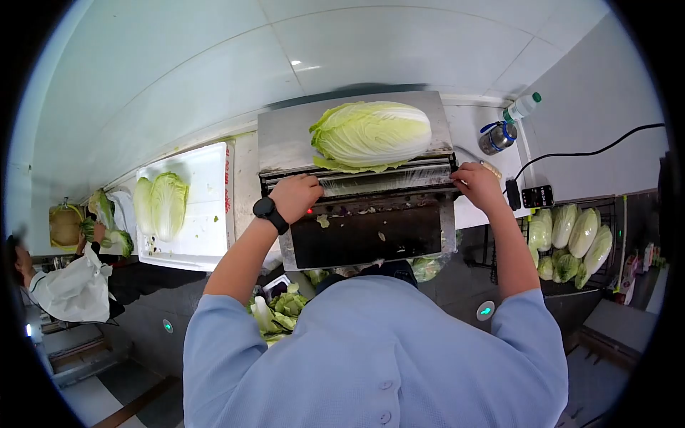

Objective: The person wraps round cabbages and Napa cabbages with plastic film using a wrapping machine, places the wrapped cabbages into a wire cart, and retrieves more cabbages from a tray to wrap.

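Observation:
A head of napa cabbage (372, 133) lies on its side on the metal top of a wrapping machine (282, 139). Clear plastic film (392, 177) stretches across the machine's front, just below the cabbage. At the film's left end my left hand (300, 195), with a dark watch on its wrist, has its fingers closed on the edge. My right hand (477, 185) pinches the film's right end. Below the film, the machine's dark front plate (367, 239) carries small scraps of leaf.
Left stands a white foam box (203, 192) with cabbages (168, 205); beyond it a person (68, 285) handles vegetables. Right are a steel flask (497, 137), a plastic bottle (522, 107), a phone (537, 196) and a rack of wrapped cabbages (584, 232). Loose leaves (275, 314) lie below.

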Available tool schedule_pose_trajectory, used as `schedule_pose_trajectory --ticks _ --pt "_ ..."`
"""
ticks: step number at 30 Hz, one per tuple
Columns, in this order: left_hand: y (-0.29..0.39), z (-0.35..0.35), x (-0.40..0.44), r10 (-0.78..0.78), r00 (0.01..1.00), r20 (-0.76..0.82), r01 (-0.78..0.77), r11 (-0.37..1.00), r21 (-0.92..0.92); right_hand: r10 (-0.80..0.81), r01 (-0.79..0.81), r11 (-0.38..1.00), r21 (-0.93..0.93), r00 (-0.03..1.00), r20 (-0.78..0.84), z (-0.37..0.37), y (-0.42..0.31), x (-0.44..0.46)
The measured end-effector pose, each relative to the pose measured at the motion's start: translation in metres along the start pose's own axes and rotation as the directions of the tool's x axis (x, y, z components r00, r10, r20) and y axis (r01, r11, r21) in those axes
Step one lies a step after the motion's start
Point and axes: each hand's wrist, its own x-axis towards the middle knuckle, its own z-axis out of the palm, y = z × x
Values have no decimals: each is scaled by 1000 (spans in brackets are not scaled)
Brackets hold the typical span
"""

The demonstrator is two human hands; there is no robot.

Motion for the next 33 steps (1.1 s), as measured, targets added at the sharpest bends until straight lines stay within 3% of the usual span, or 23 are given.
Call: schedule_pose_trajectory --ticks 6,9,12,14,17,21,24,26,29,32,33 --pt "-4 1 1 28 1000 -8 -28 999 -24 6 -8 1000 29 997 75 2 -3 4" --pt "-5 4 -3 -51 998 -36 48 996 -78 -10 8 1000 24 996 86 7 -6 9" --pt "-3 7 -7 -219 972 -81 190 943 -272 -19 16 999 29 996 84 11 -4 11" --pt "0 7 -10 -250 955 -162 172 906 -387 -24 20 999 47 997 74 13 -2 11" --pt "-1 12 -14 -304 934 -187 177 849 -498 37 -43 989 140 998 42 14 -5 10" --pt "0 22 -14 -384 907 -173 212 771 -601 136 -92 915 394 987 -85 17 -8 7" --pt "-2 28 -12 -433 883 -179 267 779 -567 145 -78 889 451 983 -115 24 -3 3" --pt "2 28 -8 -455 852 -258 203 743 -638 136 -36 875 482 975 -174 28 -6 5" --pt "8 23 -3 -478 831 -285 204 739 -642 208 -159 876 455 976 -61 23 -9 8" --pt "5 31 -2 -473 823 -314 251 799 -546 162 -37 816 577 972 -167 31 -9 11" --pt "5 31 -1 -467 820 -331 265 822 -504 147 -35 852 522 974 -174 30 -10 13"
